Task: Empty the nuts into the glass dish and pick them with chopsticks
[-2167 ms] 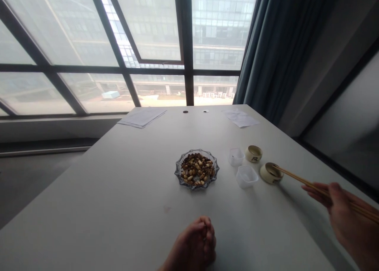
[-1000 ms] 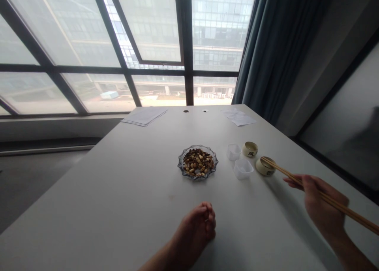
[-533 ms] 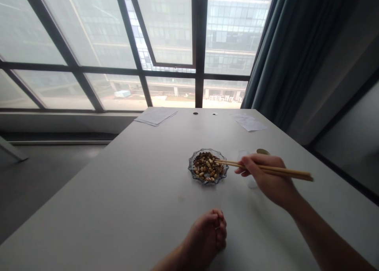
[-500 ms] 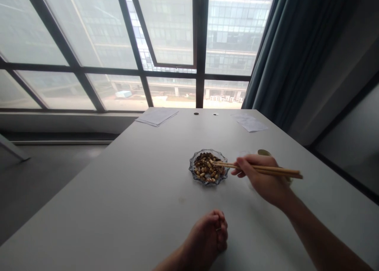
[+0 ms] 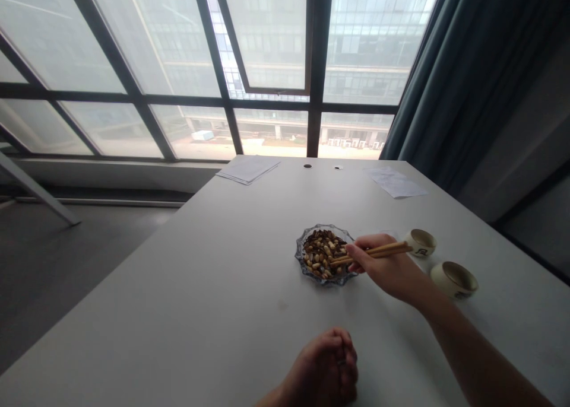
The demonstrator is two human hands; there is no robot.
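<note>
My right hand grips a pair of wooden chopsticks, their tips down among the nuts on the near right side of a scalloped glass dish. Pale nuts that look like pistachios lie in this dish, mixed with dark seeds. Whether the tips pinch a nut is too small to tell. Closer to me, my left hand rests on the white table, its fingers curled into a loose fist with nothing visible in them.
Two cream cups with dark markings stand right of my right hand: a farther cup and a nearer cup, partly behind my forearm. Paper sheets lie at the table's far left, more paper at far right. Windows and a blue curtain lie beyond.
The chopstick tips have moved lower and nearer in the dish, and my right hand sits closer to its rim. Both cups now show clearly. The whole view has shifted slightly.
</note>
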